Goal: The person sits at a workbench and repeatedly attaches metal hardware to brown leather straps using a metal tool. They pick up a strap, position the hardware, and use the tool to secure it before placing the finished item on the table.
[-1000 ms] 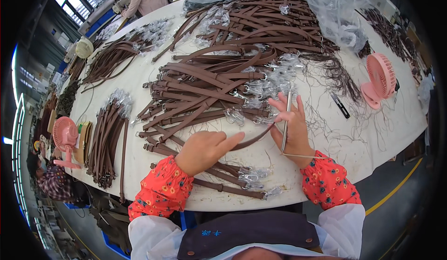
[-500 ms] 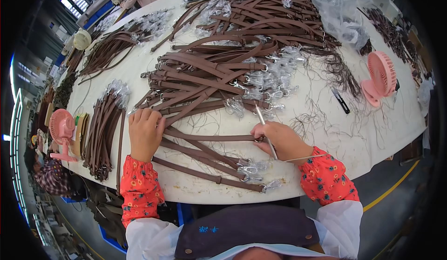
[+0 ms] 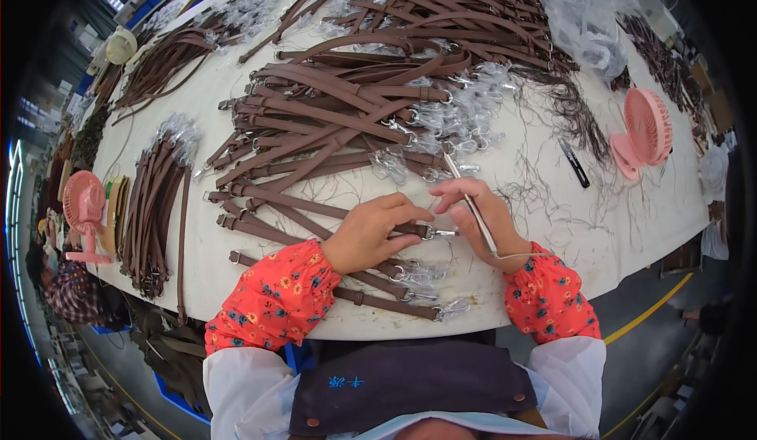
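Observation:
My left hand (image 3: 377, 233) is closed round the end of a brown strap (image 3: 307, 205), just behind its metal snap hook (image 3: 443, 233). My right hand (image 3: 485, 218) holds a slim silver pen-like tool (image 3: 473, 205), its tip pointing away from me and a thin pale cord running from its rear end over my wrist. The right fingertips are close to the hook; I cannot tell whether they touch it. Beneath and in front of my left hand lie several similar straps (image 3: 382, 306) with hooks wrapped in clear plastic.
A large strap pile (image 3: 339, 117) lies ahead, with loose threads (image 3: 544, 195) to its right. A black-handled cutter (image 3: 576, 164) lies near a pink fan (image 3: 643, 128). At the left are another strap bundle (image 3: 154, 211) and a second pink fan (image 3: 83, 207). Clear plastic bags (image 3: 576, 22) sit at the back.
My left hand has moved right along the strap, from its far left part to the hook end. The right hand has loosened from that end, and the tool has swung to a more slanted angle.

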The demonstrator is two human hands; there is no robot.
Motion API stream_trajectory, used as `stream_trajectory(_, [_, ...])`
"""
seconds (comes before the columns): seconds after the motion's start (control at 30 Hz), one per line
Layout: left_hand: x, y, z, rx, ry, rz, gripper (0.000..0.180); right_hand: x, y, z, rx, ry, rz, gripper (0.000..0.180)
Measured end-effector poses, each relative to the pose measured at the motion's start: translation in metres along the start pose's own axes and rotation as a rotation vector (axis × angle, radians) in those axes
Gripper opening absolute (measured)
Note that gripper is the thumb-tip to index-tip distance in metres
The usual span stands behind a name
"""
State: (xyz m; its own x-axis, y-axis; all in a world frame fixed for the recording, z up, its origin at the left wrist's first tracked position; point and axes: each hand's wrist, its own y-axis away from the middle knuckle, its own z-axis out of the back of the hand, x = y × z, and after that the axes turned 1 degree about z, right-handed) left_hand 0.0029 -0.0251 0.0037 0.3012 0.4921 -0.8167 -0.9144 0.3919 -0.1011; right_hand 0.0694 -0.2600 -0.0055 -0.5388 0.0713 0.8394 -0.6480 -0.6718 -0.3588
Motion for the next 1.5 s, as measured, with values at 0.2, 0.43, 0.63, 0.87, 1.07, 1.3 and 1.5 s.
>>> stream_trajectory(0.2, [0.008, 0.006, -0.006, -0.082, -0.343, -0.265, 0.017, 0.018, -0.004, -0.005, -0.155, -0.459, -0.242, 0.038])
stream_trajectory(0.43, [0.015, 0.003, -0.002, -0.089, 0.032, 0.0, 0.009, 0.009, 0.0, 0.002, -0.143, -0.768, -0.397, 0.031])
stream_trajectory(0.63, [0.014, 0.006, 0.005, -0.083, 0.168, 0.167, 0.008, 0.016, 0.0, -0.002, 0.057, -0.596, -0.441, 0.031])
stream_trajectory(0.87, [0.016, 0.006, 0.007, -0.045, 0.277, 0.226, 0.012, 0.017, 0.0, -0.007, 0.05, -0.523, -0.463, 0.028])
stream_trajectory(1.07, [0.019, 0.007, 0.007, -0.004, 0.3, 0.212, 0.012, 0.017, 0.0, -0.008, 0.034, -0.479, -0.493, 0.031])
stream_trajectory(1.3, [0.018, 0.007, 0.008, 0.021, 0.318, 0.205, 0.011, 0.017, -0.001, -0.009, 0.038, -0.453, -0.509, 0.038])
stream_trajectory(1.5, [0.017, 0.007, 0.008, 0.027, 0.322, 0.196, 0.011, 0.016, -0.001, -0.011, 0.03, -0.45, -0.496, 0.039])
